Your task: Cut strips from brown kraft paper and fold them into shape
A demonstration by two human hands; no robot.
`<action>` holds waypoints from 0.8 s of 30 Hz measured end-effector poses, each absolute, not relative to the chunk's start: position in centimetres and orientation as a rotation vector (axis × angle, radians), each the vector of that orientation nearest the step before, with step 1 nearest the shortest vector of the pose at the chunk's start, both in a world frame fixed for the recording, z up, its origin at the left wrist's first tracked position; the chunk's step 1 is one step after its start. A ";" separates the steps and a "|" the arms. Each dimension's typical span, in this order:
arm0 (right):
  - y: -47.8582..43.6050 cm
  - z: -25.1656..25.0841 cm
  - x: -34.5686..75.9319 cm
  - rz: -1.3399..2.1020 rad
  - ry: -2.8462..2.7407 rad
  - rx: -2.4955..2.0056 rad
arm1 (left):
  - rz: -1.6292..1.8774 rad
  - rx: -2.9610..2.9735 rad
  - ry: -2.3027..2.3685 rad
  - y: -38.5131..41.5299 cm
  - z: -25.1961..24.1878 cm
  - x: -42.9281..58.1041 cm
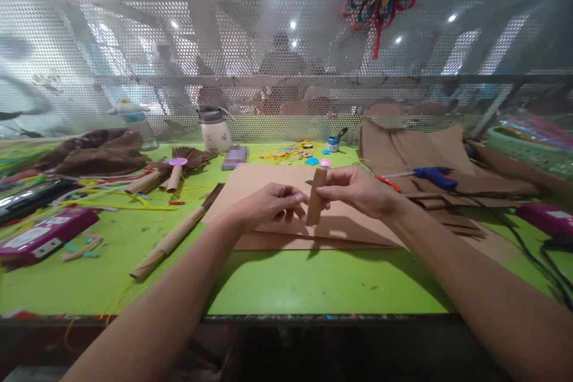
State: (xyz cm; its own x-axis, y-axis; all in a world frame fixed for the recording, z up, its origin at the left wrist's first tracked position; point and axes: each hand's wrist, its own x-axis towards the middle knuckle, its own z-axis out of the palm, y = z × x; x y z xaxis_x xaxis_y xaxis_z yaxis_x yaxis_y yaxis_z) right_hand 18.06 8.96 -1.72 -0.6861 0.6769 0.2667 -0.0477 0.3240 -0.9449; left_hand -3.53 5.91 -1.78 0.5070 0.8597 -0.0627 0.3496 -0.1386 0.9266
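Note:
A short folded strip of brown kraft paper (316, 198) stands nearly upright over the sheets, with my right hand (358, 190) pinching it between thumb and fingers. Just left of the strip is my left hand (274, 204). Its fingers are loosely curled and apart, with nothing visible in them; whether a fingertip touches the strip I cannot make out. Under both hands lies a large flat piece of brown kraft paper (250, 176), its near edge folded into a layer. A rolled paper tube with a dark frayed end (168, 245) lies to the left.
On the right are a blue glue gun (436, 178) with its cord, crumpled brown paper (412, 152) and a green basket (523, 146). Left stand a purple power strip (49, 236) and more paper rolls (150, 180). A white jug (215, 130) is behind, before a perforated screen (268, 59).

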 end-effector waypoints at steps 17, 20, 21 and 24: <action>9.6 -3.5 17.1 0.690 -2.565 -1.018 | 0.548 2.324 1.466 7.0 -3.2 -3.7; 9.8 -4.3 17.1 0.698 -2.553 -1.030 | 0.462 2.287 1.540 7.0 -3.6 -4.0; 9.9 -4.5 17.0 0.706 -2.553 -1.029 | 0.445 2.271 1.547 7.0 -3.8 -4.0; 10.0 -5.1 17.0 0.743 -2.560 -1.026 | 0.423 2.278 1.529 7.2 -4.1 -4.0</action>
State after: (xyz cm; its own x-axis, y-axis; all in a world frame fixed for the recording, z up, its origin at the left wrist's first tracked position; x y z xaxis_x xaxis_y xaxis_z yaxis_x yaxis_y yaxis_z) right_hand 16.96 9.98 -5.13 -0.7067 0.7040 0.0697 0.5574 0.6148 -0.5580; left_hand -4.00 7.20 -4.11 0.3684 0.9286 0.0448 0.8194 -0.3471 0.4563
